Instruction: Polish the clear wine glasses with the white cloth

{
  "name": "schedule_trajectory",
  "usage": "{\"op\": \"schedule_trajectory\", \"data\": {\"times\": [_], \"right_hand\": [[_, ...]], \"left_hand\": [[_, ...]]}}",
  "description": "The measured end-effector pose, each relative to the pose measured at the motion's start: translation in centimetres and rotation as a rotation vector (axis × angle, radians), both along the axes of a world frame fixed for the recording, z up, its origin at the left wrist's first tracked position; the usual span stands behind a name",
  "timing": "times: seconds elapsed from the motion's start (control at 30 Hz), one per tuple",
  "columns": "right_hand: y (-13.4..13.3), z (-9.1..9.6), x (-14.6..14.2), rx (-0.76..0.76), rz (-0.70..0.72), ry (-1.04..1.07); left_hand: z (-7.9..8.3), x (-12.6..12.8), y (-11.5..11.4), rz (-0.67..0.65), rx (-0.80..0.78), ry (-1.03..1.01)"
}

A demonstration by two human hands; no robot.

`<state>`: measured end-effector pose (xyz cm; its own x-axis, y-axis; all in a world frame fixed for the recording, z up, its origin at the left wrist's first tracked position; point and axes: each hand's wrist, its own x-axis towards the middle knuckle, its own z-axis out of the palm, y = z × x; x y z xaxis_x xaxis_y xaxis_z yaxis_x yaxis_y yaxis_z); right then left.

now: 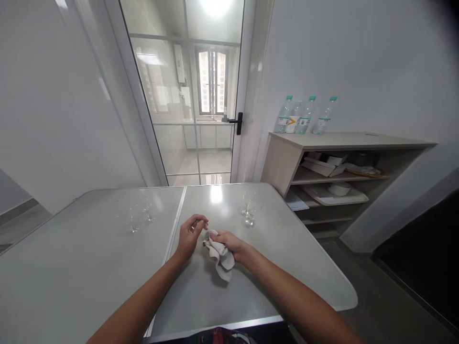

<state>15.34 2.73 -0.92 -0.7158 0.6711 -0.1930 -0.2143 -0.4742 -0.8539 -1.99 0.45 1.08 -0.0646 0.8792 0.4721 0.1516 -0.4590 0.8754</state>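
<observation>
My right hand (225, 240) is closed round a crumpled grey cloth (221, 258), which hangs down onto the grey table (107, 267). My left hand (191, 235) is just beside it, its fingers curled and pinched on something small and clear, probably a glass, that I cannot make out. The two hands nearly touch over the middle of the table. Clear stemmed glasses (249, 210) stand a little beyond my right hand. Two more clear glasses (140, 216) stand to the left of my left hand.
A glass door (193, 95) with a black handle (237, 123) is behind the table. A wooden shelf unit (344, 162) stands at the right, with several water bottles (304, 116) on top and trays, boxes and a bowl inside.
</observation>
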Motion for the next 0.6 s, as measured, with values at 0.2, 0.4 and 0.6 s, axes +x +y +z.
{"op": "schedule_trajectory", "data": {"times": [0.2,0.4,0.6], "right_hand": [[0.2,0.2,0.4,0.188,0.076,-0.113],[-0.7,1.1,0.3,1.098,-0.064,-0.947],[-1.2,1.5,0.0,1.223,-0.172,-0.999]], "left_hand": [[-0.2,-0.2,-0.2,0.079,0.006,0.137],[-0.9,0.5,0.4,0.284,-0.060,0.338],[-1.3,0.4,0.8,0.417,-0.190,0.261]]}}
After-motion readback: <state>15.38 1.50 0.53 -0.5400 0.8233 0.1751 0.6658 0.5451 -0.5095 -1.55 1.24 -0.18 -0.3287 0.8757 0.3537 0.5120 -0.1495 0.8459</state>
